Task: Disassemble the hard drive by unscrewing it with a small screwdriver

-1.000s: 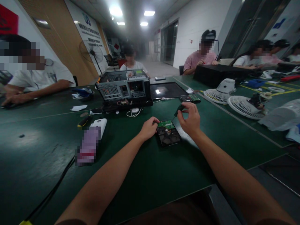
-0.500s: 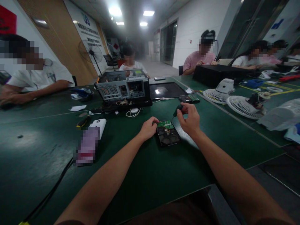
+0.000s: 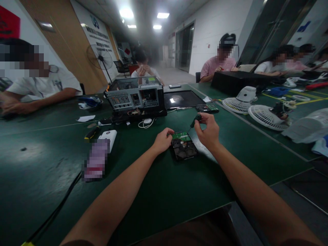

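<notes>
A hard drive (image 3: pixel 183 148) lies on the green table (image 3: pixel 164 191) with its green circuit board at the far end. At its left edge, my left hand (image 3: pixel 163 140) grips the far left corner between thumb and fingers. My right hand (image 3: pixel 208 130), right of the drive, is closed around the dark green handle of a screwdriver (image 3: pixel 194 121). The screwdriver slants down to the left, and its thin tip is at the far right corner of the board; whether it touches is too small to tell.
Beyond the drive are an opened computer case (image 3: pixel 135 97), a black panel (image 3: pixel 186 98) and another circuit-board part (image 3: pixel 207 108). Pliers (image 3: pixel 92 132) and a phone (image 3: pixel 96 159) lie left. White fan parts (image 3: pixel 266 116) lie right. Several people sit around.
The screwdriver handle and my right hand have shifted very slightly right. The person behind the computer case has raised both hands to the face. My left hand stays on the drive.
</notes>
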{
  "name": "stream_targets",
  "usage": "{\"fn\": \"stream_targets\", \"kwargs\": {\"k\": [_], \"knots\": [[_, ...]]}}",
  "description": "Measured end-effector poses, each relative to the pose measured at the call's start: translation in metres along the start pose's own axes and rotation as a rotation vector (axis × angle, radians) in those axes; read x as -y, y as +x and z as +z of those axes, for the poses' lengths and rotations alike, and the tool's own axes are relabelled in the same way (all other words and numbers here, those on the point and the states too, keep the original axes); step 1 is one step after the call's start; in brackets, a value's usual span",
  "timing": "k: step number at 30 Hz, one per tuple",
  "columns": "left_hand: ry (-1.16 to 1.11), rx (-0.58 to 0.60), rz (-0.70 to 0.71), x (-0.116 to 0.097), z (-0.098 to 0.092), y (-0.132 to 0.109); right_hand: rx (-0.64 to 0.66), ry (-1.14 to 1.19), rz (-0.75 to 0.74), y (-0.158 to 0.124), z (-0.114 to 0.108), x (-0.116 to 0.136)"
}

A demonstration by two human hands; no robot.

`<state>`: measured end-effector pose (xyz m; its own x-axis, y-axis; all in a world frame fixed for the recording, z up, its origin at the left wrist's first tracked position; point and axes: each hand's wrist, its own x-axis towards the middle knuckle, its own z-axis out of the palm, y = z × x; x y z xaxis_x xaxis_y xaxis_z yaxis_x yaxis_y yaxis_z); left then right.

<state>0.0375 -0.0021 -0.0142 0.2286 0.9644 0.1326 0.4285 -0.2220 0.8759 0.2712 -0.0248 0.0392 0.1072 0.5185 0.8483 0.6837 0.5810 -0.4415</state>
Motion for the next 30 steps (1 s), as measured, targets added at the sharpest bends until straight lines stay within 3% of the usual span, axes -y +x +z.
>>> {"fn": "stream_targets", "kwargs": {"k": [7, 30], "knots": [[0.01, 0.0, -0.008, 0.0003, 0.0001, 0.0005, 0.004, -0.001, 0.026, 0.0, 0.0004, -0.0079], [0.013, 0.003, -0.007, -0.0025, -0.0003, -0.0007, 0.006, 0.036, -0.044, 0.0023, -0.0021, 0.0003]]}}
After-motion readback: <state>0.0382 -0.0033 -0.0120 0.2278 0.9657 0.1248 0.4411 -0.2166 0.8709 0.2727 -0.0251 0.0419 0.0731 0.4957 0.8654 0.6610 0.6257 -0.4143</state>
